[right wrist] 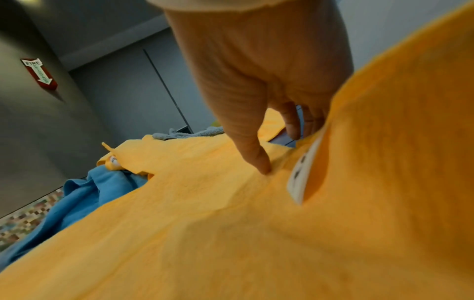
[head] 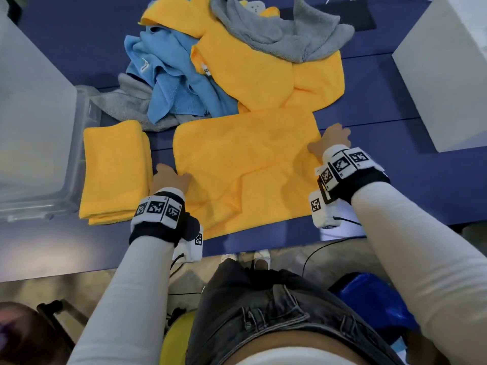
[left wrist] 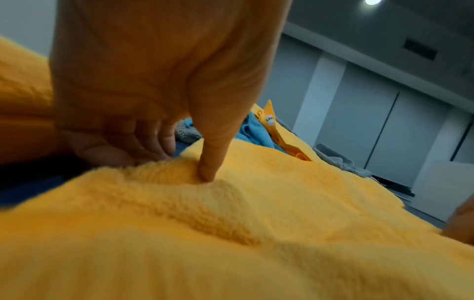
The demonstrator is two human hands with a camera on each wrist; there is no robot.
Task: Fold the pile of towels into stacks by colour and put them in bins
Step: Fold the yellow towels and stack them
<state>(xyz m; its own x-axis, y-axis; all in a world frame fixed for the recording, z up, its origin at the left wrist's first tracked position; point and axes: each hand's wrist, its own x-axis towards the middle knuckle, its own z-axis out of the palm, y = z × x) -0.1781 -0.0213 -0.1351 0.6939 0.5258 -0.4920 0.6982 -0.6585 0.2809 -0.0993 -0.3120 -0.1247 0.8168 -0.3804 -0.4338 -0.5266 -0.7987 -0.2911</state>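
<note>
A yellow towel (head: 245, 167) lies partly folded on the blue table (head: 369, 106) in front of me. My left hand (head: 171, 177) pinches its left edge: in the left wrist view the thumb (left wrist: 207, 170) presses down on top and the fingers (left wrist: 164, 140) curl under the edge. My right hand (head: 332, 140) pinches the right edge in the same way, thumb (right wrist: 261, 164) on top and fingers (right wrist: 292, 125) beneath, beside a white label (right wrist: 305, 168). A folded yellow towel (head: 116, 169) lies just left of my left hand.
Behind the spread towel is a loose pile: blue towels (head: 174, 83), more yellow towels (head: 263, 75) and grey towels (head: 284, 32). A translucent bin (head: 31, 127) stands at the left table edge. A white bin (head: 448, 75) stands at the right.
</note>
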